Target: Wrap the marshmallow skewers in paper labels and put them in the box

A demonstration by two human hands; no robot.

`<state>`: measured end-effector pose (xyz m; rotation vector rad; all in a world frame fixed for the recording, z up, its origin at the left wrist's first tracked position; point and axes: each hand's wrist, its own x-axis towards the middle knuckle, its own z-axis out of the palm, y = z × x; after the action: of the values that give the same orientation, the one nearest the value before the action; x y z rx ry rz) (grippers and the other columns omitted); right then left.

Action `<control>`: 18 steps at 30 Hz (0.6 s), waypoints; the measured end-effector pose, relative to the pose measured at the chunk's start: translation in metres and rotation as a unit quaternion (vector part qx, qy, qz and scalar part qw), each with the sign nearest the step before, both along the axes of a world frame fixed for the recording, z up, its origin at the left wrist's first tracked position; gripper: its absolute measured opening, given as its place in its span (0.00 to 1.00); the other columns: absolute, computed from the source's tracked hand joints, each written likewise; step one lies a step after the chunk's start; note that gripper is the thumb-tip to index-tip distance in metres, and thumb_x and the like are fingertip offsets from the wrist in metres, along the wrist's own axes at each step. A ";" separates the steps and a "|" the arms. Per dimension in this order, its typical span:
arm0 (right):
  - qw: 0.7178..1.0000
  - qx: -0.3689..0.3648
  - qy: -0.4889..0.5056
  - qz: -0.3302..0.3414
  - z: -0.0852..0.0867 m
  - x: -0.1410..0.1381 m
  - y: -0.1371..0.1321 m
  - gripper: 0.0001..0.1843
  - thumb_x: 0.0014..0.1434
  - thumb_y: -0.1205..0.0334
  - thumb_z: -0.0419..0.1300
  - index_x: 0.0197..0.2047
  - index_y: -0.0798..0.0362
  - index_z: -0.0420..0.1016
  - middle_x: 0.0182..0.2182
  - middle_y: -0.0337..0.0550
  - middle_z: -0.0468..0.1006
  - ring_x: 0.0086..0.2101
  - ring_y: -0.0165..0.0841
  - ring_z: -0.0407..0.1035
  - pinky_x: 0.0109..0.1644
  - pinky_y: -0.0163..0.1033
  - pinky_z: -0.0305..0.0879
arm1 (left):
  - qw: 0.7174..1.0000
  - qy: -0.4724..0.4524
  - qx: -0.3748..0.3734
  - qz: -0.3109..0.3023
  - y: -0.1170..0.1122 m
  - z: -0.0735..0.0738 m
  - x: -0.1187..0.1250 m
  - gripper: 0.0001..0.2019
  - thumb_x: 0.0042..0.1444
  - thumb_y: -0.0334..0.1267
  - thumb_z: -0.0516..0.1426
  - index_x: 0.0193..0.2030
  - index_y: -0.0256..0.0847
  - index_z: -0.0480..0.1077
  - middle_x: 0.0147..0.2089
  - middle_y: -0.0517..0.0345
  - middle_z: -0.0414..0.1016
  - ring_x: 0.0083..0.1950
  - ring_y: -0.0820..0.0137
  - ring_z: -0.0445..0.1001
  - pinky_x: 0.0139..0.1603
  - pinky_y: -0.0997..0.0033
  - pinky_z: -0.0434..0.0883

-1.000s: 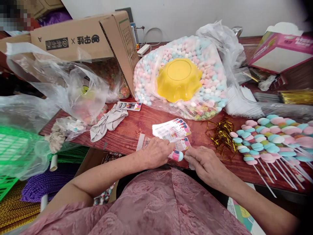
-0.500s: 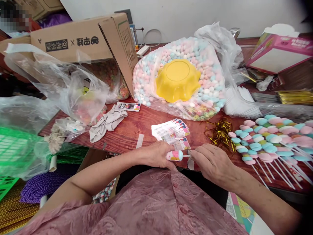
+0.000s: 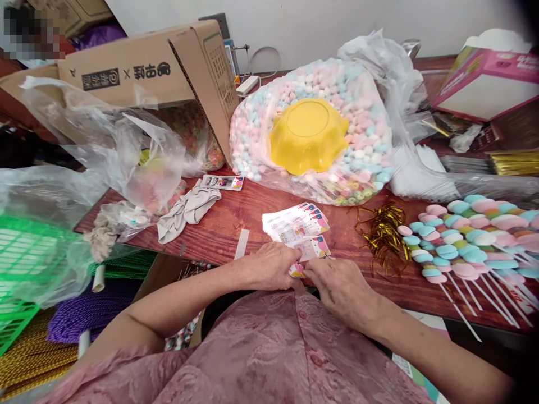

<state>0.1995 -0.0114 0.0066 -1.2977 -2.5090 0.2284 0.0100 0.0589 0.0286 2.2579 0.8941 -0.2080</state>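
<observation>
Close to my body at the table's front edge, my left hand [image 3: 273, 266] is closed around a marshmallow skewer [image 3: 297, 270]. Only a small pink, white and yellow patch of it shows between my hands. My right hand [image 3: 343, 289] meets it from the right, with thumb and fingers pinched at the skewer's stick end. The stick and whatever those fingertips grip are hidden. Just beyond my hands lies a fan of printed cards [image 3: 295, 223]. To the right are a tangle of gold twist ties [image 3: 385, 230] and a pile of finished marshmallow skewers [image 3: 467, 238] on white sticks.
A big clear bag of marshmallows [image 3: 362, 112] carries an upturned yellow bowl [image 3: 309, 134]. On the left stand a cardboard box [image 3: 147, 70], plastic bags, a grey cloth [image 3: 189, 212] and a green basket [image 3: 33, 252]. A pink-edged carton [image 3: 488, 81] sits at back right.
My right hand has moved left, up against my left hand, covering the white stick that showed between them. My left hand keeps its hold on the marshmallow skewer. The view has shifted slightly.
</observation>
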 end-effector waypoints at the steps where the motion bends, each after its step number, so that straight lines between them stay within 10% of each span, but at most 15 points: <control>1: 1.000 0.003 0.030 0.009 0.002 0.002 0.001 0.10 0.63 0.72 0.49 0.37 0.54 0.70 0.28 0.42 0.77 0.28 0.32 0.69 0.30 0.37 0.55 | 1.000 -0.005 0.000 0.010 0.001 0.002 -0.002 0.20 0.50 0.50 0.63 0.45 0.39 0.72 0.44 0.47 0.78 0.47 0.55 0.76 0.46 0.63 0.70; 8: 0.987 0.159 0.025 0.013 0.014 0.022 0.002 0.13 0.57 0.78 0.47 0.35 0.56 0.70 0.26 0.43 0.73 0.28 0.33 0.66 0.31 0.38 0.55 | 0.998 -0.047 0.003 0.032 0.008 0.010 -0.009 0.19 0.52 0.52 0.62 0.42 0.39 0.74 0.40 0.52 0.79 0.43 0.60 0.76 0.43 0.68 0.68; 18: 0.993 0.110 0.043 -0.002 -0.003 -0.005 -0.006 0.11 0.56 0.76 0.47 0.31 0.54 0.68 0.22 0.40 0.72 0.23 0.31 0.63 0.28 0.38 0.50 | 0.998 -0.067 -0.016 0.009 0.000 0.006 0.001 0.18 0.52 0.48 0.62 0.45 0.38 0.72 0.36 0.54 0.75 0.38 0.64 0.73 0.37 0.70 0.66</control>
<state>0.1944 -0.0174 0.0038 -1.1794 -2.3818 0.0047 0.0110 0.0586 0.0344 2.2051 0.8355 -0.0618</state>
